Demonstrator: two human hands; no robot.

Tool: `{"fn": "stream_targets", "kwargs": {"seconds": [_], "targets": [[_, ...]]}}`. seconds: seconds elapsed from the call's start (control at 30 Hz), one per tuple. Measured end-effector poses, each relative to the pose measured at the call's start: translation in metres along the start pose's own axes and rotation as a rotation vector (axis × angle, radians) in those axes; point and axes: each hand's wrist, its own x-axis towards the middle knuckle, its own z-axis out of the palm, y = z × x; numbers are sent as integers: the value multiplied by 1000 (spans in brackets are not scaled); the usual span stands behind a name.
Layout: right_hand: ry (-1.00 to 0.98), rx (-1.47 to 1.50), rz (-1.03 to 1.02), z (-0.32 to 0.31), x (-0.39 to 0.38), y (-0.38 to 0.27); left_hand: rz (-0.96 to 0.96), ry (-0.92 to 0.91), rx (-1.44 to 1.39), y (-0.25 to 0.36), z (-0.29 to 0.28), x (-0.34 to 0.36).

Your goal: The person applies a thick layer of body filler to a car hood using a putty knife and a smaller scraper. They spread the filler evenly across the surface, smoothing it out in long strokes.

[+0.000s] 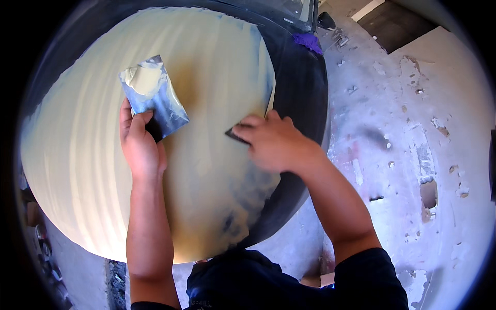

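A dark car hood point(301, 111) stretches below me, most of it coated with streaky cream filler point(98, 139). My left hand point(142, 142) grips a flat, shiny rectangular mixing plate point(168, 116) by its lower edge, thumb on top. On the plate's far end sits a thick dab of cream filler point(143, 80). Over the right part of the coated area, my right hand point(274, 142) is closed on a dark, thin-edged spreader point(236, 136). Its edge is against or just above the coating; I cannot tell which. Fingers hide most of the spreader.
A crumpled purple cloth point(308, 42) lies on the dark panel at the far right, near a side mirror point(326, 20). The pale floor point(372, 155) on the right is stained and chipped. Assorted items point(45, 248) lie at the lower left.
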Motion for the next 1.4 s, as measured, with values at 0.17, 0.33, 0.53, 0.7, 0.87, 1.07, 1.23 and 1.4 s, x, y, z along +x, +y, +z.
{"fn": "stream_targets", "kwargs": {"seconds": [0.17, 0.33, 0.53, 0.7, 0.87, 1.07, 1.23, 1.4], "targets": [[165, -7, -67, 29, -49, -8, -18, -13, -4, 1, 3, 0], [152, -20, -90, 35, -75, 9, -36, -12, 9, 2, 6, -4], [232, 15, -84, 8, -15, 69, -16, -43, 2, -4, 7, -1], [85, 174, 5, 5, 23, 61, -11, -30, 7, -4, 1, -2], [28, 97, -91, 25, -20, 44, -9, -37, 19, -2, 0, 0], [226, 132, -163, 2, -67, 36, -110, -78, -80, 2, 7, -7], [712, 455, -495, -15, -66, 28, -220, -206, -249, -10, 36, -38], [769, 551, -659, -5, -57, 18, -250, -215, -349, -23, 72, -90]]}}
